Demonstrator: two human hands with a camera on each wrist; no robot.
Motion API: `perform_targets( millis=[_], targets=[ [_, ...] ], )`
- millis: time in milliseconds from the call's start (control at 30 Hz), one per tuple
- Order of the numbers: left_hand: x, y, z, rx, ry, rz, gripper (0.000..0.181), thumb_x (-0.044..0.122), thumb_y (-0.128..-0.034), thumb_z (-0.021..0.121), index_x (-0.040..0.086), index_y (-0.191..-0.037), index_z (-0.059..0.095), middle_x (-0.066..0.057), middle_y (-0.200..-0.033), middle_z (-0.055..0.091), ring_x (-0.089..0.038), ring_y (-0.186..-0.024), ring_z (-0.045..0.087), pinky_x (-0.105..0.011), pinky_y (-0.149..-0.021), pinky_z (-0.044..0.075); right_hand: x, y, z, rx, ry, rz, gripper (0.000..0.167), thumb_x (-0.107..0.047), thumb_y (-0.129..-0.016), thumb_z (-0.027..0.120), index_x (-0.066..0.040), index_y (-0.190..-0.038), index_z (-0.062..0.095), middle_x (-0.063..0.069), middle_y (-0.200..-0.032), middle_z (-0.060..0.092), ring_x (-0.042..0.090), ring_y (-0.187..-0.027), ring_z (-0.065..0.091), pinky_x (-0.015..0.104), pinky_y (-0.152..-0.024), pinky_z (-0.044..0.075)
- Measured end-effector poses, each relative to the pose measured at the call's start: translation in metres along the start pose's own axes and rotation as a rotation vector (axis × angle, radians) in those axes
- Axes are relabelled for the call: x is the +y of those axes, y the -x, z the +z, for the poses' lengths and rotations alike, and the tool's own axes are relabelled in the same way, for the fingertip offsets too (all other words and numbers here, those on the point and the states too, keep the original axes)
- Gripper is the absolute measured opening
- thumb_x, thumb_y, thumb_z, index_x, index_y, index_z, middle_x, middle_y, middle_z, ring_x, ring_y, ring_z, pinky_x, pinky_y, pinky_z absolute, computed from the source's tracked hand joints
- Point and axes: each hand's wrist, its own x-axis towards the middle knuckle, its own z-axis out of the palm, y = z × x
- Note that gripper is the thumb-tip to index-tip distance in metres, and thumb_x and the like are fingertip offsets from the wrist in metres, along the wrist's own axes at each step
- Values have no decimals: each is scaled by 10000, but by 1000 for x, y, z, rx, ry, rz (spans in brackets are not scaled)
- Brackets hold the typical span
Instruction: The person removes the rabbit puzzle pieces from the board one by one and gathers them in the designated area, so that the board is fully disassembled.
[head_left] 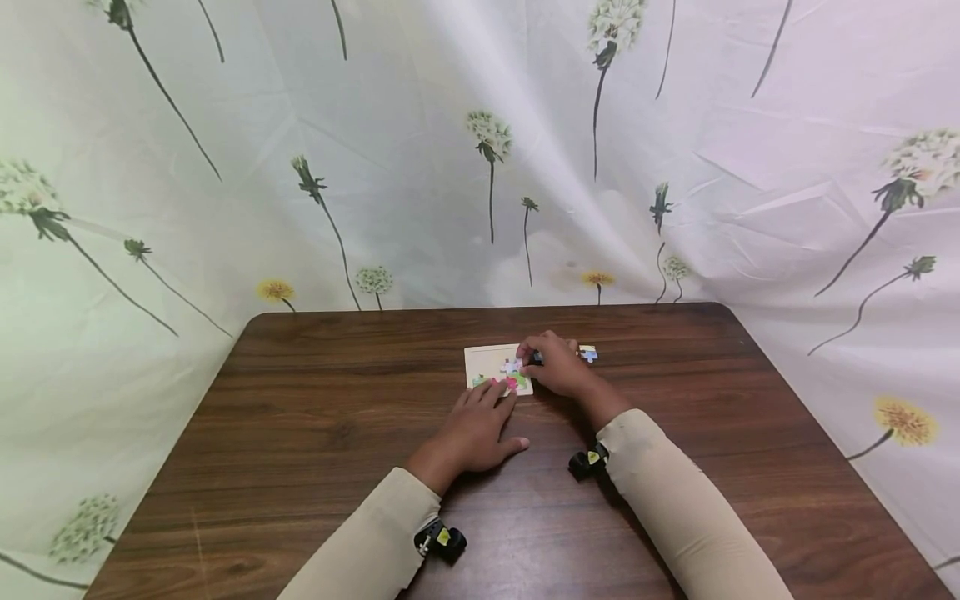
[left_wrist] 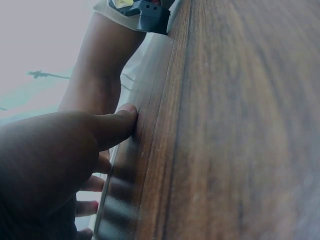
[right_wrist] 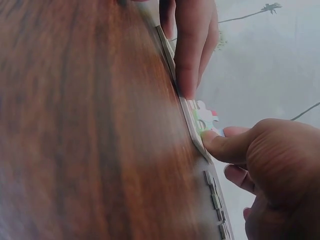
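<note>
A pale puzzle tray (head_left: 480,360) lies near the table's far side, with green and pink pieces along its near edge. The left hand (head_left: 474,429) rests its outstretched fingertips on that near edge, thumb apart. At the tray's right side the right hand (head_left: 557,365) pinches a light-coloured puzzle piece (head_left: 512,366) between thumb and fingers. In the right wrist view this piece (right_wrist: 205,116) stands tilted above the tray (right_wrist: 186,112), by the right thumb. The left wrist view shows the left hand (left_wrist: 55,160) with fingers extended; the pieces are hidden there.
Loose puzzle pieces (head_left: 588,354) lie right of the tray, partly behind the right hand; in the right wrist view several pieces (right_wrist: 216,201) line the table beside the tray. A curtain (head_left: 420,167) printed with dandelions hangs behind the wooden table (head_left: 315,433).
</note>
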Motion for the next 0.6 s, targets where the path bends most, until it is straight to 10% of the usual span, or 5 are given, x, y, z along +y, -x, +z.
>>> perform_targets(
  millis=[600],
  targets=[
    [0,1,-1,-3,-1,3,818,618,-1079,589,120,-1702,409,-120,-1803,316,-389,-1693,245,-586,-1365,250,-1,1,-1,-7,-5,-2,184,-166,-1008,806,-142,-1191,811,28,-1109,803,261,-1182,636,588,-1046,328]
  ],
)
